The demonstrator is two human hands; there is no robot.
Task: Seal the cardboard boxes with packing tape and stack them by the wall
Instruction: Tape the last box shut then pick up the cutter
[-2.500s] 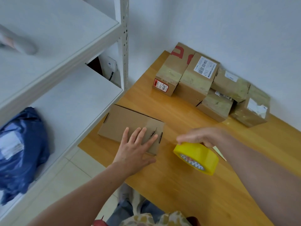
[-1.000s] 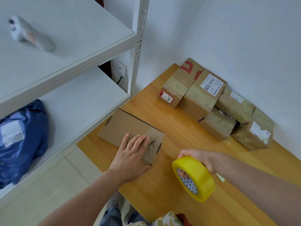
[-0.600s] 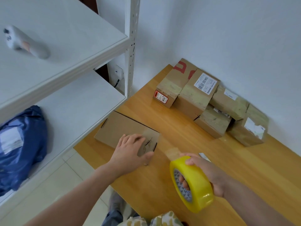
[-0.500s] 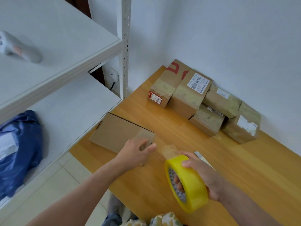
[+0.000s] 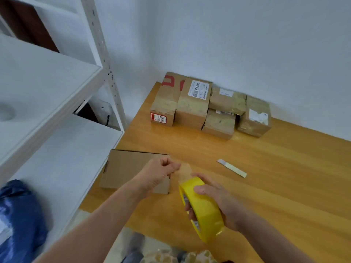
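A flat brown cardboard box (image 5: pixel 125 168) lies at the near left corner of the wooden table (image 5: pixel 275 177). My right hand (image 5: pixel 214 200) grips a yellow roll of packing tape (image 5: pixel 203 209) just right of the box, fingers through its core. A short clear strip of tape (image 5: pixel 185 170) runs from the roll up to my left hand (image 5: pixel 161 171), which pinches its free end above the box's right edge. Several taped boxes (image 5: pixel 191 105) stand in a row against the white wall at the back of the table.
A small cutter with a pale yellow handle (image 5: pixel 231 168) lies on the table right of my hands. White metal shelving (image 5: pixel 57 114) stands close on the left, with a blue plastic bag (image 5: pixel 17 221) on its lower shelf. Floor tiles show below the table's near edge.
My left hand lifted off the flat box, curled and took the tape's free end. My right hand turned the roll on edge and brought it nearer. The camera view swung right.
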